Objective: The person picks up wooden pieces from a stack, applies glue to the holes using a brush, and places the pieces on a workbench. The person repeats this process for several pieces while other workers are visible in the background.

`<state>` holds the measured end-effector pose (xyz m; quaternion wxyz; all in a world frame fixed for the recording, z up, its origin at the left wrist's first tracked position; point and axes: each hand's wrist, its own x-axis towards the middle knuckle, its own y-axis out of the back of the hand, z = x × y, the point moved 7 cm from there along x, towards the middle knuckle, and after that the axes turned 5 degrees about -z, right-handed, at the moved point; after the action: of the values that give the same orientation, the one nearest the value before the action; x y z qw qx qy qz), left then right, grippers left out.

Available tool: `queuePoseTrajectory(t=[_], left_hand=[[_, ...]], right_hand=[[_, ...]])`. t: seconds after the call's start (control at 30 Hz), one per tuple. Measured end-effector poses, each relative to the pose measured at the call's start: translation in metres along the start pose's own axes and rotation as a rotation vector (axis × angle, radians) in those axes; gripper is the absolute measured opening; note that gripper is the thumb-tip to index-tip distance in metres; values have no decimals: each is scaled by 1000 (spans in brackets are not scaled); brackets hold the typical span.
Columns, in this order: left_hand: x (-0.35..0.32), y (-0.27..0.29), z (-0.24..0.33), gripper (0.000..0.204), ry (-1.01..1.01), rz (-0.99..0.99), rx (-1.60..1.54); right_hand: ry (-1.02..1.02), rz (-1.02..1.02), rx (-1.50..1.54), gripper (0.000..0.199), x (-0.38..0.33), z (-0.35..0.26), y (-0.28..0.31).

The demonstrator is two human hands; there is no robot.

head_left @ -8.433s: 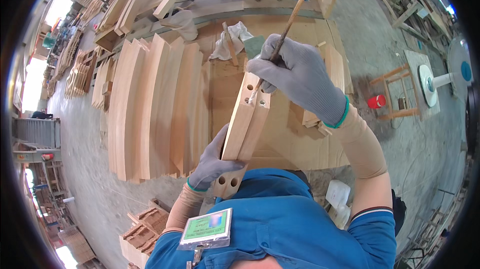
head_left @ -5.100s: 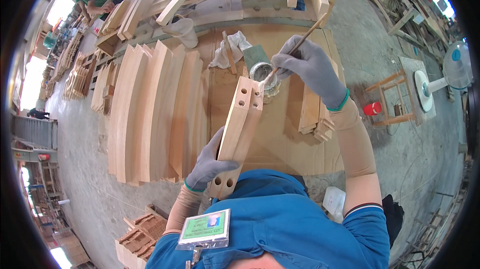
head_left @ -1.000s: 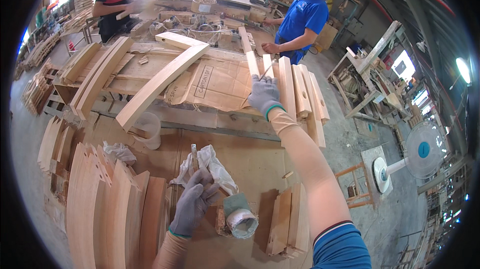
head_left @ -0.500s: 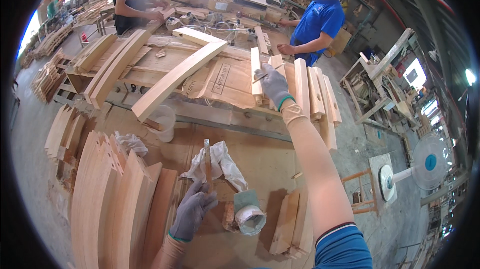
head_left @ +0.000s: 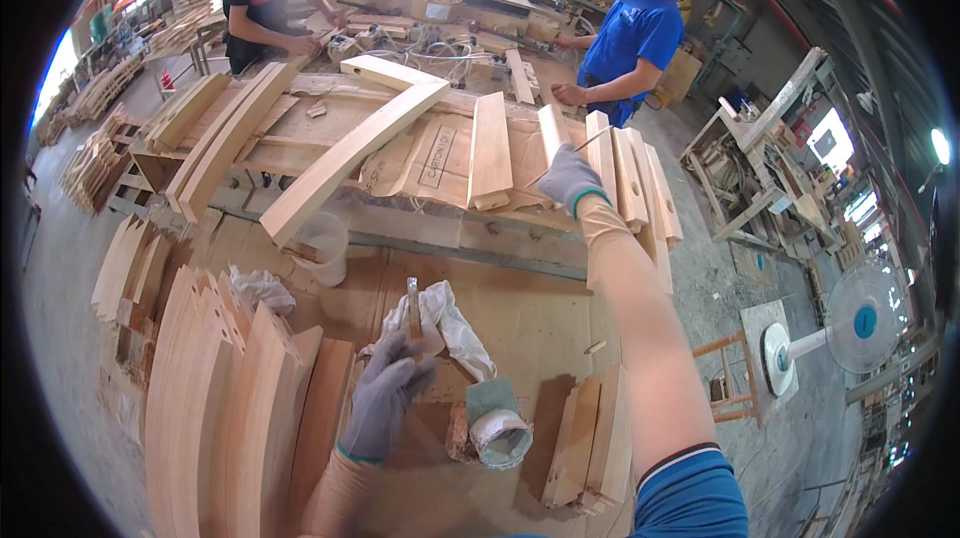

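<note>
My right hand (head_left: 573,178), in a grey glove, reaches to the workbench. Its fingers are closed on the near end of a short wooden block (head_left: 553,130); a thin stick (head_left: 596,137) crosses the same hand. Just left of it lies a separate wooden piece (head_left: 490,151). Low in front of me, my gloved left hand (head_left: 388,393) is closed around a narrow, flat brown tool (head_left: 414,313) with a shiny tip; its exact kind is unclear. A white cloth (head_left: 455,328) lies behind that tool. Beside the hand stands a glue-smeared white cup (head_left: 500,438).
A long angled wooden part (head_left: 360,158) overhangs the workbench edge above a white bucket (head_left: 322,250). Curved timbers (head_left: 190,408) stand stacked at lower left. More wooden pieces (head_left: 630,178) line the bench's right end. Two co-workers stand behind the bench; a fan (head_left: 780,358) is at right.
My right hand has moved right, from the left wooden piece to the block beside it. The released piece now lies further left, with a broader face showing. My left hand stays nearly still.
</note>
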<state>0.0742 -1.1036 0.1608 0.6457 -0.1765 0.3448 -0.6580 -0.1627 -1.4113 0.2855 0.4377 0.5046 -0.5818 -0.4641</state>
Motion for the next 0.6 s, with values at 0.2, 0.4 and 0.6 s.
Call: queuePoseTrajectory(t=[0.2,0.4,0.6], left_hand=[[74,-65,49,57,-283,-89,555],[193,-112,75,91,-663,370,1761],[248,-127,63,85,-284,246,1847]], right_hand=[[107,-34,16,37,5,33,13],[351,177,36,49,-49,16,36],[618,285,254,57,-185,67,49]])
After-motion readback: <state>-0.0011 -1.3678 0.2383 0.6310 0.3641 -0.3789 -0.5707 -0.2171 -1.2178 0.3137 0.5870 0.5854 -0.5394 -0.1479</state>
